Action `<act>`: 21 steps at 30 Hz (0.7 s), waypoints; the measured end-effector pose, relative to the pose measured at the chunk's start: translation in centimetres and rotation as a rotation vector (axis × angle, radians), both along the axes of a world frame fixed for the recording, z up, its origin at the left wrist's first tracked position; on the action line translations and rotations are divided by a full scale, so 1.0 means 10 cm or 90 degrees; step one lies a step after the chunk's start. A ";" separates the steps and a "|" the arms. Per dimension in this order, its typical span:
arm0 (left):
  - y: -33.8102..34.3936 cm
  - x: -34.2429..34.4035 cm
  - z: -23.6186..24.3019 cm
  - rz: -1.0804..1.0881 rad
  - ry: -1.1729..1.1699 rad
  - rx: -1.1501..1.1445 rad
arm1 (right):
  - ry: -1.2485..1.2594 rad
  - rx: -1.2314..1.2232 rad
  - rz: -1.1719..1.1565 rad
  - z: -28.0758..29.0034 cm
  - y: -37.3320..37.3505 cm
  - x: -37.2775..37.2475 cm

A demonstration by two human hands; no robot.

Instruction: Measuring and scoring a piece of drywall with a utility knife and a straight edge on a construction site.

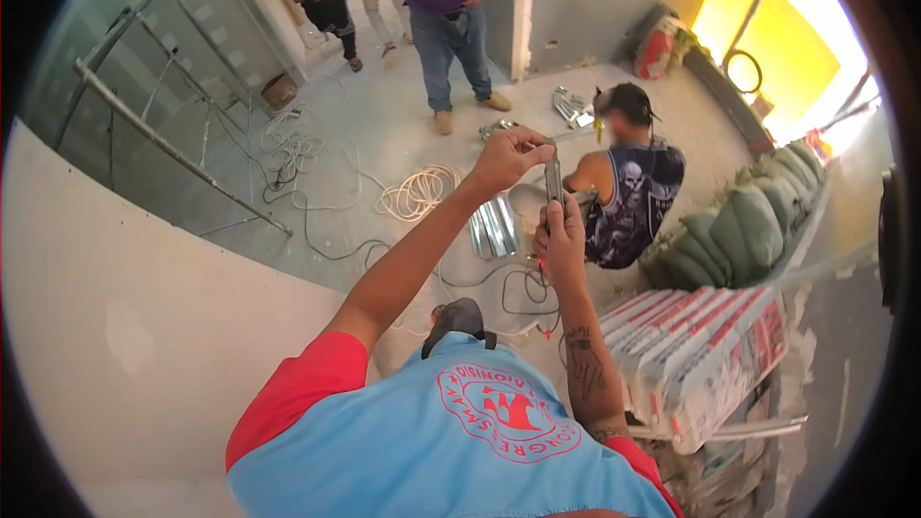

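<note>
From the head camera, the person looks down from up high, and both arms reach out in front. The left hand (508, 155) is curled, with its fingertips pinched together on the top end of a thin grey metal tool (554, 182). The right hand (559, 240) is wrapped tight around the bottom part of the same tool, so the tool stands almost straight up between the two hands. It looks like a small knife or cutter, but it is too small to be sure. It seems hard and stiff, light enough for fingers alone, and a bit smooth, so it could slip. The top end may be sharp, so the safe place to hold is the thick lower part, under the pinching fingers. Far below the hands, a person in a dark shirt (628, 197) crouches on the floor. Just past the tool lie shiny metal strips (492, 227) and a coil of white cable (419, 192). Beside the right arm sits a stack of red and white packs (696, 350).
</note>
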State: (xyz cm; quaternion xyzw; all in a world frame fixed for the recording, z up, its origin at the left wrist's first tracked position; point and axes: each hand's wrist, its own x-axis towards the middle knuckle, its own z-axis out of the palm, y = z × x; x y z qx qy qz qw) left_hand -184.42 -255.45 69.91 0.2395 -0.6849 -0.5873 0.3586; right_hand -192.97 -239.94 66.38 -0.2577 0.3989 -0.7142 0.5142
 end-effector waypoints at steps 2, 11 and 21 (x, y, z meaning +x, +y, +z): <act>-0.22 0.00 -0.10 0.062 0.007 0.086 | 0.054 0.040 0.018 0.05 -0.25 -0.02; -1.68 0.22 -0.24 0.171 0.213 0.264 | 0.054 0.051 0.096 -0.04 -1.98 0.18; -3.05 0.41 -0.28 0.225 0.219 0.201 | 0.061 0.088 0.098 -0.04 -3.35 0.39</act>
